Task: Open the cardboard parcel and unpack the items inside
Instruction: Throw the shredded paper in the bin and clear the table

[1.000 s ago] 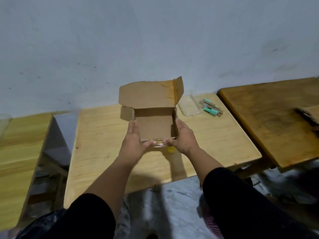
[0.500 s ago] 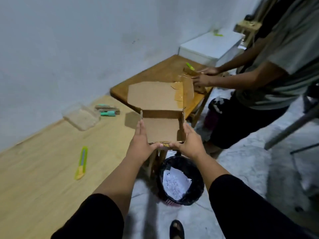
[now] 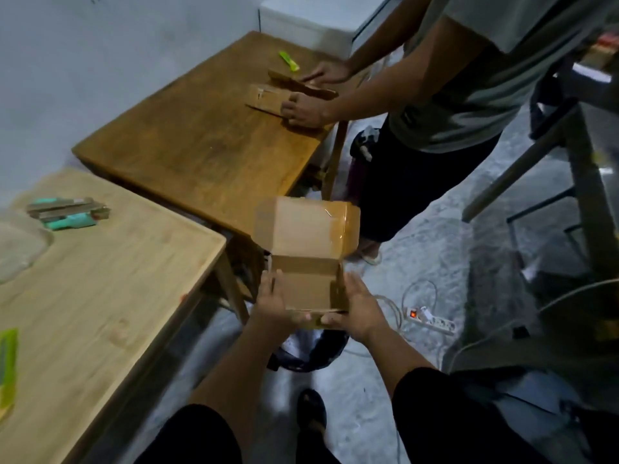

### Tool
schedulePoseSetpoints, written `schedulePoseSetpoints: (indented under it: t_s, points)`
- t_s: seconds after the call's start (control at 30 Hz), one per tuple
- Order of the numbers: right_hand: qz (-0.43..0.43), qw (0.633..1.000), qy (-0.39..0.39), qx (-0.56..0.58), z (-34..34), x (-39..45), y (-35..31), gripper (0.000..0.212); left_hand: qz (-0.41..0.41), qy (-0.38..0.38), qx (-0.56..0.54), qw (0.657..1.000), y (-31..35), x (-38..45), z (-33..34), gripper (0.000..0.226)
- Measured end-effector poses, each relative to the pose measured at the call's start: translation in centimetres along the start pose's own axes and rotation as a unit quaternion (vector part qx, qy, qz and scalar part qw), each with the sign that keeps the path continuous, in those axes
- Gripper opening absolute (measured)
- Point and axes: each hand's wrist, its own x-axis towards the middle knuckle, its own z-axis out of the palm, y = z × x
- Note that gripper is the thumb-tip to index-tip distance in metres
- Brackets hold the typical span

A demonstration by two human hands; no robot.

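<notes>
I hold an open brown cardboard parcel [image 3: 306, 286] in the air, off the right edge of the light wooden table [image 3: 100, 313]. Its lid stands up at the far side and the inside looks empty. My left hand [image 3: 273, 304] grips the parcel's left wall and my right hand [image 3: 356, 306] grips its right wall. Directly below the parcel a black bin [image 3: 311, 349] stands on the floor, mostly hidden by my hands. Teal and grey unpacked items [image 3: 68, 212] and a clear plastic bag [image 3: 20, 246] lie at the table's far left.
A darker wooden table [image 3: 201, 142] stands beyond, where another person [image 3: 452, 78] presses a flat piece of cardboard [image 3: 268, 98] near a green cutter [image 3: 289, 60]. A yellow-green cutter [image 3: 6, 366] lies on my table. A power strip [image 3: 432, 318] and cables are on the floor.
I turned right and carried the open parcel off the light table; it now hangs over the black bin. Both hands kept their grip on its side walls.
</notes>
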Motion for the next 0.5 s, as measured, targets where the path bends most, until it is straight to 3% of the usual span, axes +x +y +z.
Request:
schedulePoseSetpoints:
  t_s: [0.03, 0.07, 0.1, 0.13, 0.2, 0.3, 0.4, 0.5]
  points:
    - [0.006, 0.999, -0.028, -0.025, 0.3, 0.8, 0.0, 0.104, 0.023, -0.016, 0.034, 0.999, -1.3, 1.5, 1.7, 0.041]
    - [0.010, 0.997, -0.048, -0.051, 0.5, 1.7, 0.0, 0.102, 0.060, -0.019, 0.080, 0.995, -3.1, 3.3, 3.3, 0.051]
    - [0.008, 0.995, -0.058, -0.076, 0.6, 2.4, -0.2, 0.098, 0.024, -0.002, 0.071, 0.997, -3.9, 3.7, 4.3, 0.061]
    - [-0.001, 0.993, -0.061, -0.101, 0.6, 3.2, -0.4, 0.093, -0.015, 0.009, 0.137, 0.990, -4.0, 4.0, 4.2, 0.073]
    - [-0.022, 0.988, -0.067, -0.140, 0.1, 4.5, -1.1, 0.082, -0.032, -0.069, 0.098, 0.992, -1.4, 3.5, 2.2, 0.067]
    - [-0.054, 0.977, -0.085, -0.190, -1.4, 6.2, -2.9, 0.071, -0.083, -0.011, 0.060, 0.995, 0.8, 4.5, 0.0, 0.051]
    - [-0.097, 0.971, -0.074, -0.206, -3.0, 7.4, -5.3, 0.065, -0.069, 0.029, 0.102, 0.992, 1.6, 5.5, -2.0, 0.039]
    - [-0.141, 0.960, -0.064, -0.233, -4.7, 8.3, -8.4, 0.062, -0.033, 0.044, 0.109, 0.993, 1.7, 6.9, -3.9, 0.051]
